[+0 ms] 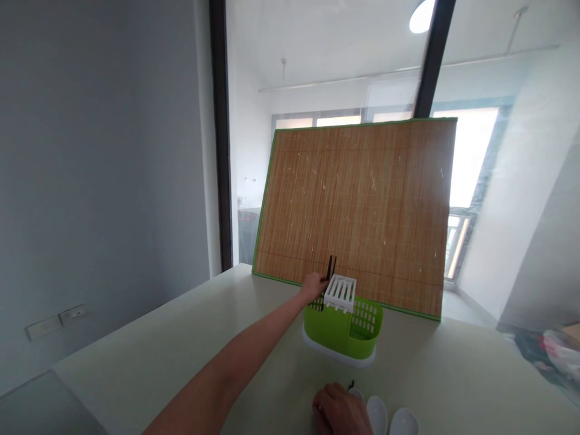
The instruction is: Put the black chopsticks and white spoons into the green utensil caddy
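Note:
My left hand [312, 288] reaches forward to the left end of a green utensil basket [330, 329]. Its fingers are closed on a pair of black chopsticks [330, 269], which stand upright with their lower part inside the basket. Beside them a white slotted rack [341, 292] sits across the basket's top. Close to the table's near side, my right hand [341, 409] is low with its fingers curled; what they hold, if anything, is hidden. White spoons [377, 414] lie right beside it, one partly covered by the hand. A small black tip pokes out just beyond the fingers.
The basket has a white base [338, 355] and stands on a pale table [435, 374]. Behind it a brown bamboo mat [357, 211] with green edging leans against a glass partition. A grey wall [99, 151] rises on the left.

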Action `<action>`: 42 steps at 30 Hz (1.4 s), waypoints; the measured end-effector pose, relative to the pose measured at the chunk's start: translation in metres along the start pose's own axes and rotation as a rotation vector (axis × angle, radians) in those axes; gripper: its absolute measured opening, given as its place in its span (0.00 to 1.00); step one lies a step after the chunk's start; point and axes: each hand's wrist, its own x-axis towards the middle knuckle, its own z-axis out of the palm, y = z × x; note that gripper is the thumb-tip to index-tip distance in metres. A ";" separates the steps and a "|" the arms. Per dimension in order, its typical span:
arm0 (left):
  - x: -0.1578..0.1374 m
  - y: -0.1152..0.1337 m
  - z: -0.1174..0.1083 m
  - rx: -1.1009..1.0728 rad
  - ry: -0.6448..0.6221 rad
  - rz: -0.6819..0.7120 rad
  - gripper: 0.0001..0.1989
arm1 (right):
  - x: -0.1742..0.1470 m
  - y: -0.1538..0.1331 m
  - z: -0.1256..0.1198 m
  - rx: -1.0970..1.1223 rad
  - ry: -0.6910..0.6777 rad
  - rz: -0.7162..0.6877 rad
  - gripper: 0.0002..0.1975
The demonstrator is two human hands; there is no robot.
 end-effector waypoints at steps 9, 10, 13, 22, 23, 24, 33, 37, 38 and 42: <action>-0.004 0.000 0.002 -0.015 -0.030 0.038 0.18 | 0.000 -0.001 -0.004 -0.027 -0.008 -0.021 0.06; -0.003 0.000 0.003 -0.020 -0.028 0.042 0.18 | 0.000 -0.001 -0.004 -0.035 -0.015 -0.014 0.06; -0.001 -0.002 0.003 -0.041 -0.001 0.055 0.15 | 0.000 -0.001 -0.003 -0.054 -0.031 0.006 0.05; -0.052 -0.007 -0.014 -0.038 0.211 0.191 0.16 | 0.002 -0.008 -0.017 -0.029 -0.098 0.013 0.06; -0.062 -0.008 -0.013 -0.030 0.215 0.215 0.16 | 0.003 -0.009 -0.020 -0.031 -0.123 0.016 0.06; -0.072 -0.009 -0.012 -0.025 0.215 0.237 0.16 | 0.003 -0.010 -0.023 -0.033 -0.142 0.017 0.06; -0.109 -0.011 0.002 -0.020 0.340 0.288 0.18 | -0.001 -0.009 -0.014 0.013 -0.103 0.038 0.06; -0.118 -0.004 -0.003 -0.027 0.351 0.260 0.16 | -0.001 -0.008 -0.015 0.030 -0.102 0.030 0.06; -0.121 -0.001 -0.006 -0.029 0.363 0.251 0.14 | -0.001 -0.009 -0.017 0.033 -0.103 0.024 0.06; -0.145 0.012 -0.018 -0.063 0.456 0.173 0.09 | -0.002 -0.011 -0.023 0.038 -0.098 0.029 0.06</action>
